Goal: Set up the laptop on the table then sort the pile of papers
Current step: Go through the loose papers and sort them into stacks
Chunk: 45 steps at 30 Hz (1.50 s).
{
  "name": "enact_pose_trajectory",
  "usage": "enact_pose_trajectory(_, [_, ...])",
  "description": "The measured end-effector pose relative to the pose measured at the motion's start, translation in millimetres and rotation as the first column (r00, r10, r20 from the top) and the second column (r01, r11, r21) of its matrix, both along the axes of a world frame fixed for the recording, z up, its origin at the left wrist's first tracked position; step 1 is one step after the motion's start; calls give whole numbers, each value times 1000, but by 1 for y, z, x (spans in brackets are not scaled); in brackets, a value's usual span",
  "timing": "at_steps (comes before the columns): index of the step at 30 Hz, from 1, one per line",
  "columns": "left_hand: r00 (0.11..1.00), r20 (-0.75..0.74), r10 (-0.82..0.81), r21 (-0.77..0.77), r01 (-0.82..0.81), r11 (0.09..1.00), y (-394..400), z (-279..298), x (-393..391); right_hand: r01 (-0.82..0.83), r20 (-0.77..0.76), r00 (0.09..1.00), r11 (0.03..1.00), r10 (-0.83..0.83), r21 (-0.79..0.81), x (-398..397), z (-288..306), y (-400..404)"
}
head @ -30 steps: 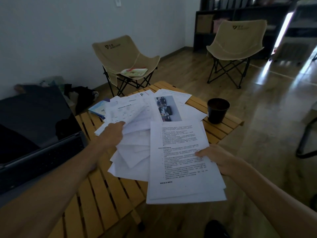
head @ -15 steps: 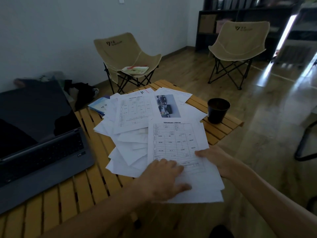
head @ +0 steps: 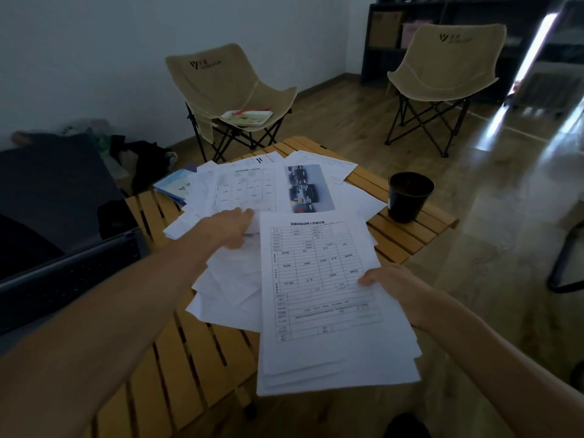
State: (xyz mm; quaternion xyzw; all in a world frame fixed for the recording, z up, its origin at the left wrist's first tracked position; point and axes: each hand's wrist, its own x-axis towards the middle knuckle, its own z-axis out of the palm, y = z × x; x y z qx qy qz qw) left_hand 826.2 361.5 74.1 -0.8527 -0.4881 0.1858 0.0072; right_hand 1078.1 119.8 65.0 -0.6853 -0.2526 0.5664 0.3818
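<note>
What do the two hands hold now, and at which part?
Right hand grips the stack of sorted papers at its right edge. Left hand pinches a sheet in the loose pile.

Counts on and around the table

One laptop [head: 60,222], one cup [head: 409,197], two chairs [head: 234,96] [head: 442,67], one table [head: 196,368], two hands [head: 230,227] [head: 395,286], many papers [head: 246,188], uncountable.

both forearms bare to the frame edge, no sleeves; hands [head: 232,227] ungloved, without rings.
</note>
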Motion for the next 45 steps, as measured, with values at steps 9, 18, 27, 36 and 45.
enact_pose_trajectory(9, [989, 147, -31, 1, 31, 1000, -21, 1, -54, 53, -44, 998, 999, -53, 9, 6, 13, -10])
enact_pose_trajectory(18, [892, 442, 88, 314, -246, 917, -44, 17, -61, 74, 46, 996, 995, -70, -70, 9, 12, -18])
enact_pose_trajectory(27, [910, 321, -263, 409, 118, 905, -48, -8, -29, 54, 95, 994, 995, -46, -82, 11, 7, -12])
enact_pose_trajectory(36, [967, 165, -192, 311, 133, 941, -53, -7, -23, 42, 49, 998, 998, -41, -36, 12, -1, -7])
enact_pose_trajectory(45, [855, 496, 151, 329, -346, 878, -70, 10, -45, 14, 16, 1000, 1000, -14, 5, 9, 2, -15])
